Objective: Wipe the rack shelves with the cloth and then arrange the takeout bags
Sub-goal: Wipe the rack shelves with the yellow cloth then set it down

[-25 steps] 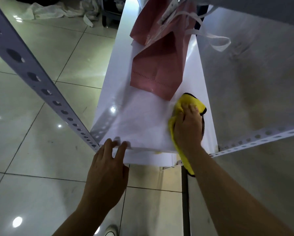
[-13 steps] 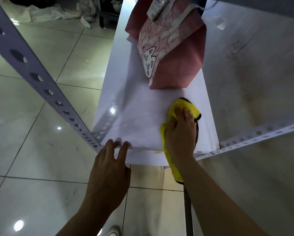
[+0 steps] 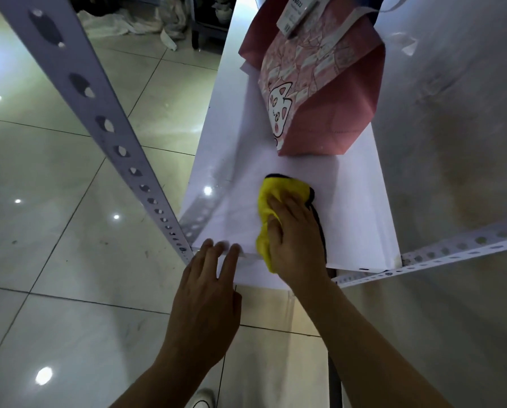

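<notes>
Perforated grey metal upright [image 3: 78,86]: far left, slanting to near corner of rack.
My left hand [image 3: 205,295]: fingers straight, spread, tips resting on near edge of white flat rack shelf [image 3: 361,201].
Yellow microfibre cloth with dark trim [image 3: 278,195]: mid-shelf, near end, pressed flat under my right hand [image 3: 297,240], fingers together.
Pink cat-print takeout bag [image 3: 319,92]: farther along shelf, apart from cloth, tilted.

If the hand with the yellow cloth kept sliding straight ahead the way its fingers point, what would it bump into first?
Probably the pink takeout bag standing further along the white shelf. The right hand presses the yellow cloth flat, with only bare shelf between cloth and bag, though the gap's depth is hard to judge.
</notes>
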